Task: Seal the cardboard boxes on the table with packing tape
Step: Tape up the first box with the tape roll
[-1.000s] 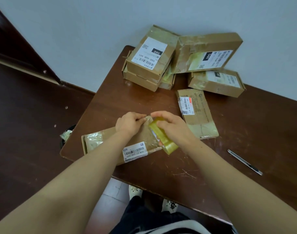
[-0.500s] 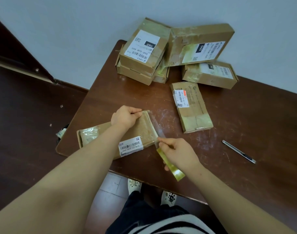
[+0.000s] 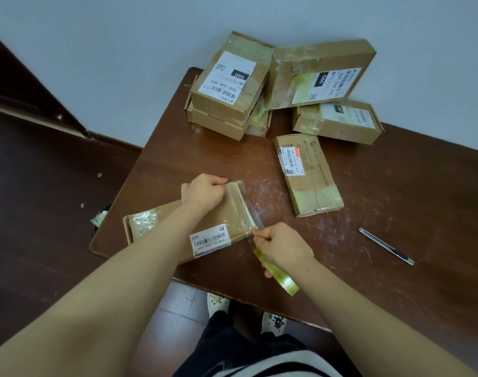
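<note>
Head view, looking down on two hands held apart at opposite ends of one short edge of a flat cardboard box point(image 3: 227, 213). The left hand point(image 3: 202, 193) is curled over the far corner of that edge, where the end of a clear tape strip point(image 3: 249, 204) is pinched against the cardboard. The right hand point(image 3: 282, 247) is closed round a yellowish tape roll point(image 3: 282, 281) just off the near corner, and the strip is drawn taut from the roll along the right-hand end of the box. The box is laid near the front left corner of the table point(image 3: 395, 186), with a barcode label point(image 3: 210, 240) on its top face beside the right hand. A narrower box point(image 3: 308, 175) is seen lying alone beyond the hands, apart from the first. A pile of boxes point(image 3: 232, 85) is stacked at the far edge against the wall point(image 3: 123, 50). A slim utility knife point(image 3: 386, 246) is placed on the bare wood to the right.
</note>
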### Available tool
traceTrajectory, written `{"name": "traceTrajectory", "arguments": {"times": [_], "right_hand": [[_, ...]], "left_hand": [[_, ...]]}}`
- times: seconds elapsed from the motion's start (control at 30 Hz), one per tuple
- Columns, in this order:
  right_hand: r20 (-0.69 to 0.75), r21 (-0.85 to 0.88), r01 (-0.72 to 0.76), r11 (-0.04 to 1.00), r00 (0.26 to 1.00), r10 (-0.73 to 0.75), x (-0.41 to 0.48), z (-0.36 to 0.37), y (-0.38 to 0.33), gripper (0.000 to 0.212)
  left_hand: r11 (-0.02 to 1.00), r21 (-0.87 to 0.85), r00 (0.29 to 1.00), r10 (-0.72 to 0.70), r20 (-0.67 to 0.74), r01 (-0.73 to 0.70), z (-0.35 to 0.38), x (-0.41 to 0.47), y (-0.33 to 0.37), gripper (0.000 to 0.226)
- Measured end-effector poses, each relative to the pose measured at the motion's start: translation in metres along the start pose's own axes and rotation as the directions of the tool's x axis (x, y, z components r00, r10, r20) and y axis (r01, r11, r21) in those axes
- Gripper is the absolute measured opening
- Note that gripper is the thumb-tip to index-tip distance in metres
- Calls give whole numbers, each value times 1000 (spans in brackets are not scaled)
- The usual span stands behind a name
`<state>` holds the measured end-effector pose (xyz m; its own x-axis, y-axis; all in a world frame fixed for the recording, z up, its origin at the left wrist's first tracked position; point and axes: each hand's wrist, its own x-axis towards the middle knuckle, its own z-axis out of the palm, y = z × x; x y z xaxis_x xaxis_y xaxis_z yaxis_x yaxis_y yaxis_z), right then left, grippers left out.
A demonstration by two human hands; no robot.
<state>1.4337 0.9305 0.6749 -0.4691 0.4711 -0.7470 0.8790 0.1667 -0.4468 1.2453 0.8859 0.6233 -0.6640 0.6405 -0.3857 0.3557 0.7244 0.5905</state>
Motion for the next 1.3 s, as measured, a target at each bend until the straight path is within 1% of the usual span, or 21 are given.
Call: {"name": "traceTrajectory", "arguments": {"times": [0.03, 0.07, 0.1, 0.13, 0.2, 0.23, 0.27, 0.33, 0.53, 0.57, 0.67, 0.77, 0.83, 0.93, 0.97, 1.0, 1.07, 1.1, 1.13, 1.2, 1.3], "right_hand": [[1, 12, -2, 1000, 1000, 2, 0, 0, 0, 33], [1, 21, -3, 1000, 1000, 3, 1, -1, 1, 33], [0, 24, -6, 1000, 1000, 6, 1, -1, 1, 33], [0, 17, -7, 1000, 1000, 7, 2, -2, 1, 33], [-8, -10, -1, 1000, 1000, 1, 3, -1, 2, 33], [-13, -22, 3, 1000, 1000, -4, 4, -1, 2, 33], [-15, -30, 3, 1000, 1000, -4, 4, -1, 3, 33], [-21, -37, -1, 999, 1000, 0, 5, -2, 3, 34], [-21, 12, -26, 1000, 999, 26, 7, -7, 5, 34], [-23, 9, -26, 1000, 999, 26, 6, -8, 5, 34], [-45, -62, 5, 998, 999, -8, 5, -8, 3, 31], [-49, -77, 23, 997, 998, -27, 6, -7, 1, 31], [-47, -65, 14, 998, 999, -17, 6, -8, 2, 31], [-41, -83, 9, 996, 999, -12, 4, -8, 1, 30], [-42, -92, 10, 996, 999, -14, 3, -8, 1, 31], [-42, -94, 9, 996, 999, -13, 3, -8, 0, 31], [-41, -80, -1, 997, 999, -2, 2, -7, 0, 34], [-44, -78, -3, 997, 999, 0, 3, -7, 1, 34], [-49, -83, -3, 997, 999, -1, 3, -6, 1, 35], [-56, -90, -3, 996, 998, -2, 4, -4, 2, 35], [-57, -84, -2, 996, 998, -3, 5, -4, 3, 35]], "left_hand": [[997, 41, 997, 60, -50, -58, 1, -3, 1, 37], [977, 118, 974, 191, -126, -176, 3, -5, 3, 40], [919, 195, 902, 379, -206, -342, 6, -7, 8, 39], [823, 249, 794, 562, -233, -510, 9, -8, 14, 35], [572, 343, 558, 816, -148, -745, 19, -4, 24, 34], [459, 396, 472, 879, -71, -795, 24, 1, 27, 37], [371, 447, 422, 906, 16, -814, 28, 5, 29, 40], [318, 508, 413, 907, 82, -800, 35, 12, 28, 43], [398, 436, 491, 862, 122, -807, 38, 10, 38, 46], [397, 379, 475, 869, 136, -836, 38, 7, 37, 43], [331, 190, 360, 922, 142, -924, 48, -5, 25, 41], [361, 278, 389, 920, 51, -890, 59, -12, 23, 48], [354, 323, 396, 915, 76, -878, 62, -12, 26, 45], [385, 217, 400, 916, 26, -897, 60, -12, 21, 44], [423, 190, 430, 903, -1, -886, 57, -10, 19, 38], [474, 267, 482, 875, -39, -839, 57, -8, 17, 33], [673, 510, 714, 683, -151, -536, 52, -1, 15, 54], [774, 513, 820, 532, -210, -371, 50, 3, 14, 61], [843, 482, 885, 394, -247, -240, 48, 5, 14, 57], [888, 420, 916, 311, -254, -185, 49, 7, 15, 37], [856, 437, 881, 406, -241, -275, 50, 9, 18, 37]]}}
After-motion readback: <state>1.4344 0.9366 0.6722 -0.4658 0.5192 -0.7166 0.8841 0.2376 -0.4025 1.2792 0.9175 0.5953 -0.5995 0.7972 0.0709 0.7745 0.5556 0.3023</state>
